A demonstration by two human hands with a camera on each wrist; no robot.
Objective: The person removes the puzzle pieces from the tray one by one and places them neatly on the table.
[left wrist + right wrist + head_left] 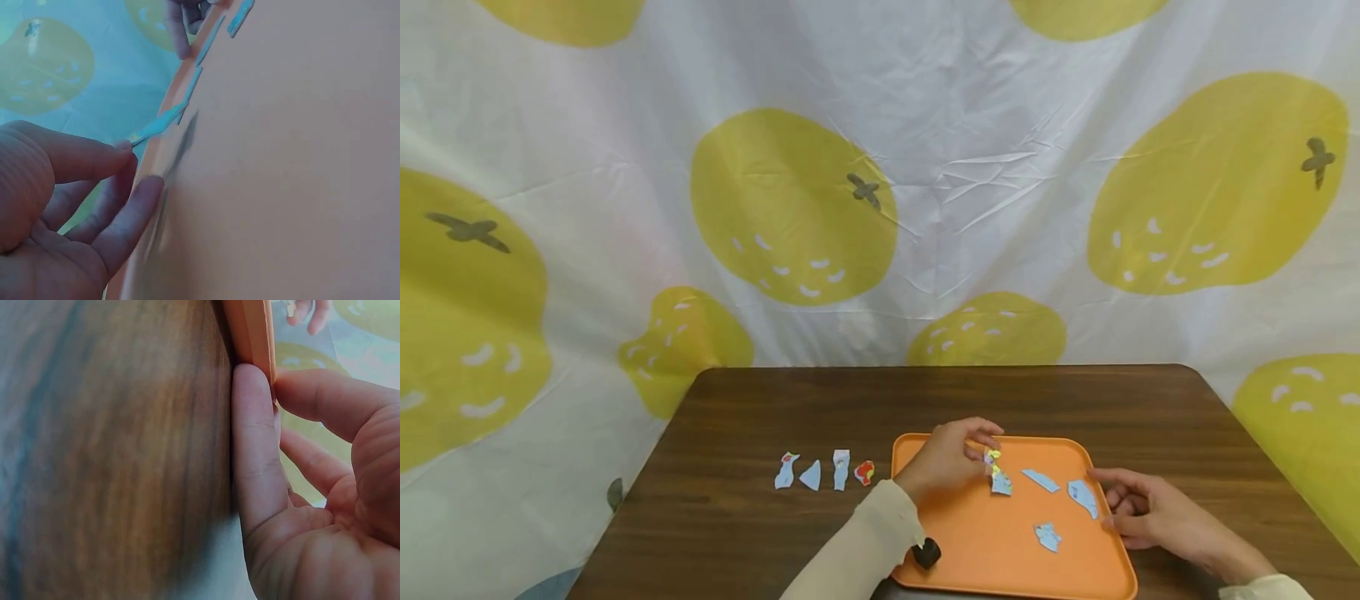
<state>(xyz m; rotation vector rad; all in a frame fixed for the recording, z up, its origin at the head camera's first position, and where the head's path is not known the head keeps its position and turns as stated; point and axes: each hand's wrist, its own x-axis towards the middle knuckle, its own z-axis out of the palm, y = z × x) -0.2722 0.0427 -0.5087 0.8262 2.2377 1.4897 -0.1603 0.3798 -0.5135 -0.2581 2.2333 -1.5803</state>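
Observation:
Over the far part of the orange tray [955, 575], my left hand [951, 454] pinches a small torn paper piece [156, 127] between thumb and finger, tilted, with its tip near another piece. Just below it in the head view lies a light blue and yellow paper piece [1001, 483]. My right hand [1165, 512] grips the tray's right rim [253, 334], thumb and a finger on either side of the edge. Beside that rim lies a light blue paper piece [1082, 498]. A narrow blue strip [1041, 480] and a jagged blue piece [1048, 537] are also on the tray.
Left of the tray, a row of paper pieces lies on the dark wooden table [722, 533]: a bluish one [785, 472], a triangle [811, 476], a strip [841, 470] and a red one [865, 473]. A fruit-patterned curtain [970, 208] hangs behind the table.

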